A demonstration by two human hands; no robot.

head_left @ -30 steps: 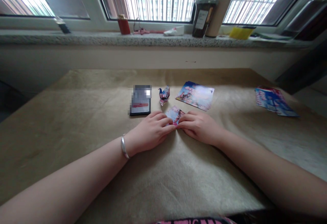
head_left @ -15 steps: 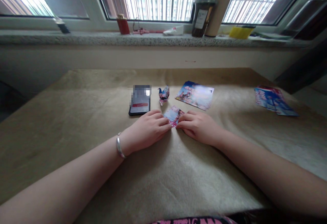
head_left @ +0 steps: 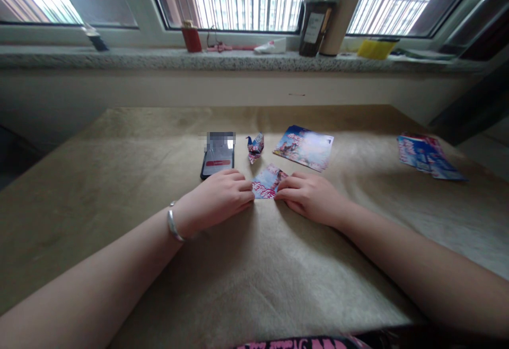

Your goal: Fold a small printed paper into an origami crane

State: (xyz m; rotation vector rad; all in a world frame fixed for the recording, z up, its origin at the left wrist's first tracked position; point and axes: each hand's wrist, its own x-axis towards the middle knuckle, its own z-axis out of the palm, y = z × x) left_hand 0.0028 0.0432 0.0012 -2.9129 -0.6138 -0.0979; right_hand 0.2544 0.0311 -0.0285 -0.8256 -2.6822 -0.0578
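A small folded piece of patterned pink and blue paper point(head_left: 268, 182) lies flat on the tan cloth-covered table point(head_left: 119, 179). My left hand point(head_left: 218, 199), with a silver bangle on the wrist, rests curled at the paper's left edge, fingertips pressing on it. My right hand point(head_left: 308, 196) lies at the paper's right edge, fingers together and pressing its near corner down. A finished paper crane point(head_left: 255, 146) stands just beyond the paper.
A black phone point(head_left: 218, 160) lies left of the crane. A sheet of printed paper point(head_left: 304, 147) lies right of it, and a stack of more sheets point(head_left: 423, 155) at far right. The windowsill point(head_left: 119, 60) holds a red can point(head_left: 191, 37), a dark jar point(head_left: 314, 25) and a yellow item point(head_left: 374, 48).
My left hand has slid left along the paper's near edge, uncovering more of the folded piece. My right hand has stayed in place.
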